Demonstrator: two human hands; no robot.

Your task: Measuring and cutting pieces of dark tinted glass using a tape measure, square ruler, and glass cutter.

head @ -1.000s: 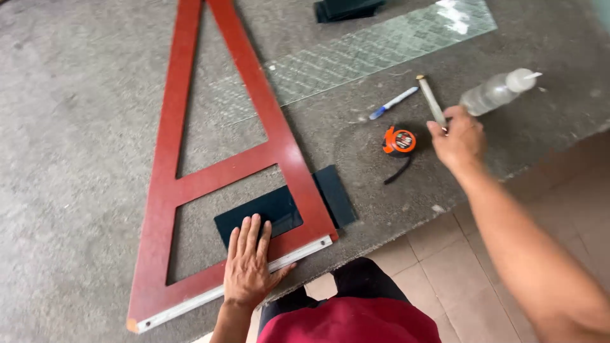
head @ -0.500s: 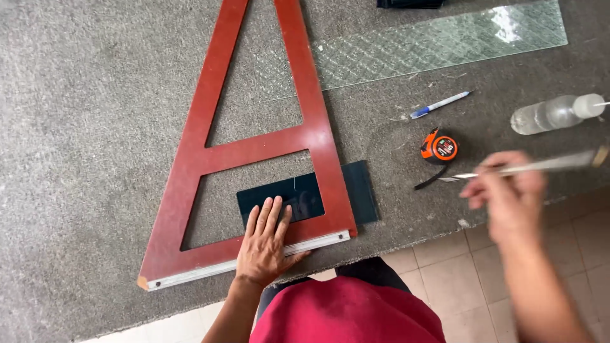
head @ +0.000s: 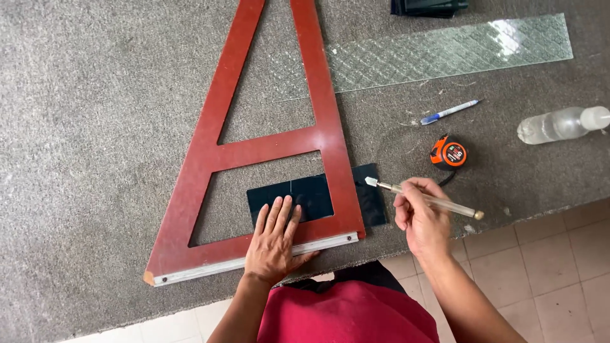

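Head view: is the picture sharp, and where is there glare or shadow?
Head view: sharp overall, with soft, even light; white glare sits on the patterned glass strip toward its right end; the left hand, the right hand and the glass cutter show no motion blur; only faint shadows lie on the grey carpet.

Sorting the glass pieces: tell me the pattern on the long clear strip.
The long glass strip is clear with an embossed diamond lattice texture, seen in the head view.
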